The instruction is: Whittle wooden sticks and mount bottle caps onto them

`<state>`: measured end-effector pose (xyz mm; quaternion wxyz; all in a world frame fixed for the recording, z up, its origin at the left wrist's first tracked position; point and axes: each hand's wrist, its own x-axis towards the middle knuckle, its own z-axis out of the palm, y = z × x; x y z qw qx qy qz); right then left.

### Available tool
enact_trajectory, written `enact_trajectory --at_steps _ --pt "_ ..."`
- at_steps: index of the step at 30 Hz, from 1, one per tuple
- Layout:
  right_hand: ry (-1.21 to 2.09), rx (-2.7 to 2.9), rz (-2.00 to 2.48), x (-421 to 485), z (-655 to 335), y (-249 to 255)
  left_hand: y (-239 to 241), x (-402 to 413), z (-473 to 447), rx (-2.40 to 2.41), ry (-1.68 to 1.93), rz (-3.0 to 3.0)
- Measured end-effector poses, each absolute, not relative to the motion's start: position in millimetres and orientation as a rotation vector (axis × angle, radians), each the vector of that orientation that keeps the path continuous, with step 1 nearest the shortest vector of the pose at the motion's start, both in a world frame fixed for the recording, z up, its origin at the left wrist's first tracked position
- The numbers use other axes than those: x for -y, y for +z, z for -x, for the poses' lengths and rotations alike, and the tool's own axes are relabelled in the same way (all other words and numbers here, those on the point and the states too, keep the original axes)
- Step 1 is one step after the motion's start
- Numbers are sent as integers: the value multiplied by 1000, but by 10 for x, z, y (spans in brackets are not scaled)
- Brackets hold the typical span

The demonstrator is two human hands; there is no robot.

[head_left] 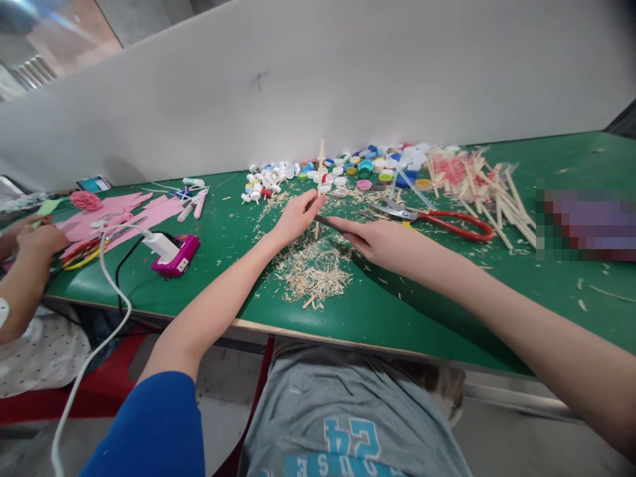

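Observation:
My left hand (299, 215) is closed around a thin wooden chopstick (321, 156), which stands nearly upright with its tip pointing at the wall. In my right hand (375, 242) is a dark, narrow knife (328, 223); its blade end reaches the stick just below my left fingers, and its handle is mostly hidden in my grip. Under both hands lies a heap of wood shavings (315, 275). Shears with red handles (460, 224) lie open-bladed to the right, behind my right wrist.
Many bottle caps (365, 167) line the back of the green table (243, 265). Loose and wrapped chopsticks (497, 192) are piled right. Left are a magenta power adapter (176, 257) with a white plug and cable, glue guns (199, 202), pink sheets (134, 215) and another person's hands (37, 242).

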<state>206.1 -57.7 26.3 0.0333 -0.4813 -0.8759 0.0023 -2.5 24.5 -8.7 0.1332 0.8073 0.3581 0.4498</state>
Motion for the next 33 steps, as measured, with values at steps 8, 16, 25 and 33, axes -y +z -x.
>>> enact_trajectory --at_steps 8,16,25,33 --pt "-7 2694 1495 635 -2043 334 -73 -227 -12 -1038 1301 -2329" --pt "16 2709 1487 682 -2046 369 -76 -221 -20 -1042 1294 -2322" --pt "29 2712 1490 663 -2065 359 -63 -198 -40 -1050 1285 -2316" --pt "171 2756 1385 645 -2104 251 -81 -222 -16 -1075 1277 -2310"
